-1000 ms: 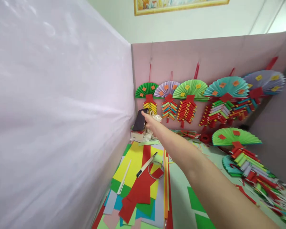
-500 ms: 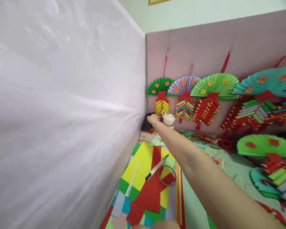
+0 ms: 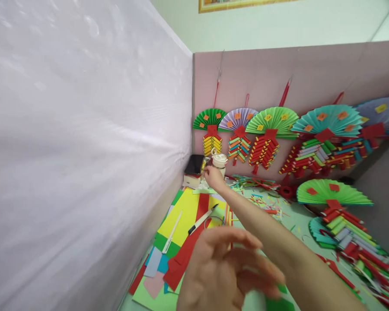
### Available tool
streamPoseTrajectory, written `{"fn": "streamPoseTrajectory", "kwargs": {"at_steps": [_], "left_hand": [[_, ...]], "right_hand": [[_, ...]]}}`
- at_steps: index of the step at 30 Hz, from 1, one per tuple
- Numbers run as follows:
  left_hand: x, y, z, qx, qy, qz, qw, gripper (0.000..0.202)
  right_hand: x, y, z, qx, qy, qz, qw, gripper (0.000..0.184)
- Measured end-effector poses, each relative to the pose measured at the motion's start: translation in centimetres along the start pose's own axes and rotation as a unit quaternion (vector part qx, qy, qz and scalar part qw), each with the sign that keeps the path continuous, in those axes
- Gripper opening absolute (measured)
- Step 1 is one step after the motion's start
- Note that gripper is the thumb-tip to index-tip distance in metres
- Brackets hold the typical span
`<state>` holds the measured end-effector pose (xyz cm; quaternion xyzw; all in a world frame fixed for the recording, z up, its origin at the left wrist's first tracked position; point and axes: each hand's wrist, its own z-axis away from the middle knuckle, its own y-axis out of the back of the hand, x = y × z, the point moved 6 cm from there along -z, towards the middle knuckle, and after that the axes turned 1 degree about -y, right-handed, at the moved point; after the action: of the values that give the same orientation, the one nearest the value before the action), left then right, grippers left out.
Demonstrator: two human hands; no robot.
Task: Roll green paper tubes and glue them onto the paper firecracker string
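Observation:
My right hand (image 3: pixel 214 177) reaches to the back left corner of the table, its fingers bent together beside a dark phone (image 3: pixel 195 164). What those fingers hold, if anything, is too small to make out. The phone lies on a small white box (image 3: pixel 192 181). Just right of my hand stands a white lidded cup (image 3: pixel 219 160). Close to the camera, my left hand (image 3: pixel 218 268) is raised with loosely curved fingers apart and nothing in them. Behind it lie coloured paper sheets (image 3: pixel 178 218), a cutter knife (image 3: pixel 203 219), a white pen (image 3: pixel 172 232) and a partly covered tape roll (image 3: pixel 214 221).
A white sheet-covered wall (image 3: pixel 84 172) borders the left side. Paper fans with firecracker strings, such as a light green one (image 3: pixel 272 120), hang on the pink back panel. Paper scraps (image 3: pixel 259 201) litter the table, and another fan ornament (image 3: pixel 333 192) lies at right.
My right hand has come off the phone and moved slightly right and down. My left hand has risen into view over the papers. The view has shifted, showing more ornaments at right.

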<state>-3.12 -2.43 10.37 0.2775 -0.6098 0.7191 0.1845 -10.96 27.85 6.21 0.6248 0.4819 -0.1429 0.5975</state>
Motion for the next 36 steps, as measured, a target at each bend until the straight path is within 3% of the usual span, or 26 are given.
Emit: {"fn": "streamPoseTrajectory", "kwargs": {"at_steps": [3, 6, 8, 12, 16, 19, 22, 27, 29, 30, 33, 36], "left_hand": [[-0.4, 0.1, -1.4, 0.030, -0.017, 0.020, 0.999, 0.034], [-3.4, 3.1, -0.7, 0.083, 0.062, 0.019, 0.994, 0.040], [-4.5, 5.8, 0.5, 0.119, 0.066, 0.005, 0.991, 0.041], [-3.8, 11.0, 3.0, 0.189, 0.040, -0.031, 0.981, 0.038], [-2.7, 13.7, 4.3, 0.231, 0.042, -0.032, 0.972, 0.046], [-2.7, 13.7, 4.3, 0.228, 0.025, -0.033, 0.973, 0.050], [-3.3, 12.4, 4.0, 0.194, 0.014, -0.022, 0.981, 0.052], [-4.8, 9.3, 4.1, 0.134, 0.030, 0.031, 0.990, 0.049], [-5.2, 8.2, 4.6, 0.113, 0.042, 0.068, 0.990, 0.043], [-5.2, 7.9, 5.1, 0.115, 0.037, 0.080, 0.989, 0.041], [-5.2, 8.8, 7.3, 0.191, 0.016, 0.070, 0.979, 0.036], [-6.1, 11.3, 10.9, 0.273, 0.044, 0.044, 0.960, 0.038]], "right_hand": [[2.7, -0.1, 2.3, -0.026, -0.006, 0.001, 1.000, 0.030], [3.3, -0.8, 2.8, -0.026, -0.009, -0.011, 1.000, 0.027], [2.9, -0.8, 2.9, -0.013, -0.004, -0.022, 1.000, 0.026], [2.3, 0.9, 4.5, 0.026, 0.022, -0.044, 0.998, 0.028], [2.4, 4.6, 9.2, 0.078, 0.063, -0.080, 0.992, 0.015], [2.0, 7.5, 13.3, 0.129, 0.087, -0.123, 0.980, 0.013], [1.2, 9.7, 16.7, 0.172, 0.090, -0.170, 0.966, 0.013], [-0.4, 10.2, 23.1, 0.199, 0.060, -0.249, 0.946, 0.010], [-1.5, 9.3, 27.0, 0.168, 0.059, -0.261, 0.949, 0.006], [-2.4, 8.3, 29.0, 0.100, 0.072, -0.267, 0.956, 0.006], [-5.3, 5.4, 35.6, -0.089, 0.157, -0.184, 0.966, 0.043], [-6.7, 3.4, 40.3, -0.099, 0.201, -0.080, 0.971, 0.056]]}}
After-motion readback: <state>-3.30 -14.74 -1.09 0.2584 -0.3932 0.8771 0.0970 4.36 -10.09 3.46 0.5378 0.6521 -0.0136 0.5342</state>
